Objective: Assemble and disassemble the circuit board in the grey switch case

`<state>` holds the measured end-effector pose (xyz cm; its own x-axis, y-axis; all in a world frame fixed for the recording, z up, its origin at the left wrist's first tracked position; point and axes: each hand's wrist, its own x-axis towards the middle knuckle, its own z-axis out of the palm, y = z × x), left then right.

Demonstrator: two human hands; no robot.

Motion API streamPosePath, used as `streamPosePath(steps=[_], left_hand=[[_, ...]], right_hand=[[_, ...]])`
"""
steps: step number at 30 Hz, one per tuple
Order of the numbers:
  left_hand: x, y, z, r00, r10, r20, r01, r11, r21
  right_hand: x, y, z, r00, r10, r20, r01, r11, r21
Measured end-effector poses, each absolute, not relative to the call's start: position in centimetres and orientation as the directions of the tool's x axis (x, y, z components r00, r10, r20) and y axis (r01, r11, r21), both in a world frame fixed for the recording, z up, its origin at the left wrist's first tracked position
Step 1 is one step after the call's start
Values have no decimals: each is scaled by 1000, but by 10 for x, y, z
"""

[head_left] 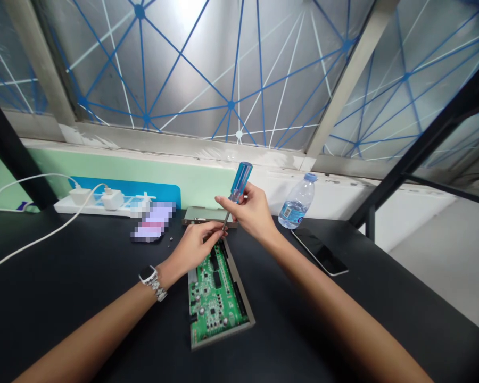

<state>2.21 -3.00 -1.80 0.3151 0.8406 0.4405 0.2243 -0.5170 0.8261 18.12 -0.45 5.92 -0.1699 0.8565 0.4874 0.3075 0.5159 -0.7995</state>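
Observation:
A screwdriver [241, 178] with a clear blue handle leans to the right, its tip down at the far end of a green circuit board [211, 303]. My right hand [254, 211] is closed around the lower handle. Pinched together low on the shaft are the thumb and fingers of my left hand [193, 247], just above the board. They hide the screwdriver's tip, and any screw under it cannot be seen. The board lies in a shallow metal frame [241, 295] on the black table [299, 330].
Behind the board sits a flat metal case [199, 214]. A water bottle [297, 205] and a phone [321, 252] are at right. On the left are a power strip [91, 206] with white cables, a blurred purple item [155, 223] and tiny loose parts [170, 242].

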Motion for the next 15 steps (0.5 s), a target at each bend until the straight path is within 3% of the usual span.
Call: streamPosePath(steps=[3, 6, 9, 15], left_hand=[[20, -31, -17, 305, 840, 448, 268, -527, 807], [18, -31, -15, 313, 831, 461, 295, -546, 784], [18, -32, -14, 330, 824, 461, 295, -554, 778], [17, -31, -15, 344, 829, 442, 284, -540, 792]], right_hand=[[182, -6, 62, -215, 846, 487, 319, 533, -784], [188, -6, 71, -373, 832, 412, 210, 508, -835], [196, -3, 78, -537, 777, 328, 107, 448, -888], [208, 5, 79, -638, 732, 241, -30, 289, -957]])
